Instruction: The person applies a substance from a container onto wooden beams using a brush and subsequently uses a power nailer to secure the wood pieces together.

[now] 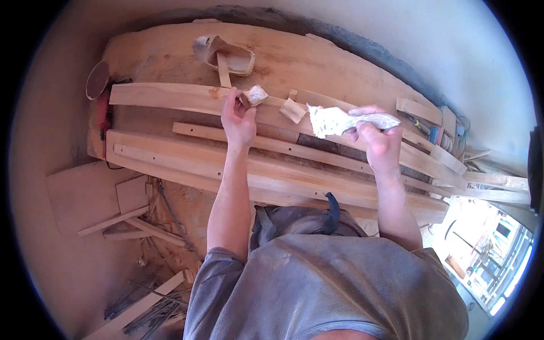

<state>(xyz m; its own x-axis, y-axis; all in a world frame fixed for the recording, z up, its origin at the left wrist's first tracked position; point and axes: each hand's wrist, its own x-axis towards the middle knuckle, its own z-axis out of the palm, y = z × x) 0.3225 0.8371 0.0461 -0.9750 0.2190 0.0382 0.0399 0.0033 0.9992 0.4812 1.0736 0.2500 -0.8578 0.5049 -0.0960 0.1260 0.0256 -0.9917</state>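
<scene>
My right hand (374, 129) is closed round the narrow end of a white, ragged, brush-like piece (331, 121), its wide frayed end pointing left above the planks. The piece is too bright to show whether it is a brush or a torn wad. My left hand (238, 122) pinches a small block (256, 95) with a whitish face and a brown side. Between the hands, a small pale wood offcut (293, 110) rests on a long plank (170, 96). Just beyond my left hand, a wooden stick (223, 71) leans out of a cut-open container (241, 59) on the bench.
Long wooden rails (272, 168) lie across the dusty bench (158, 54). A red grinder with a round disc (98, 81) stands at the left end. Tools and discs (445, 139) sit at the right. Boards and scrap wood (136, 221) lean below left.
</scene>
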